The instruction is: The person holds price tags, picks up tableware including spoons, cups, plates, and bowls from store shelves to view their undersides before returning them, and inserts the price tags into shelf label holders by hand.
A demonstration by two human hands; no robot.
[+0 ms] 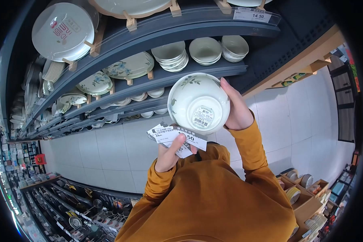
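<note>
My right hand point(237, 105) grips the side of a white bowl point(184, 103) with a leafy pattern. The bowl is turned so that its underside faces me, and a round label with a barcode point(201, 115) shows inside the foot ring. Just below the bowl, my left hand point(169, 155) pinches a fanned bunch of price tags point(165, 137) between thumb and fingers. The top tag ends in ".50"; my thumb covers part of its number. Whether the tags touch the bowl I cannot tell.
Ahead, a dark shelf point(213, 71) carries stacked bowls point(205, 49) and floral plates point(129, 64). Above it, plates stand on wooden holders beside a 14.50 price label point(252, 15). Kitchenware racks point(84, 211) lie behind me on the left; wooden bins point(304, 197) stand on the right.
</note>
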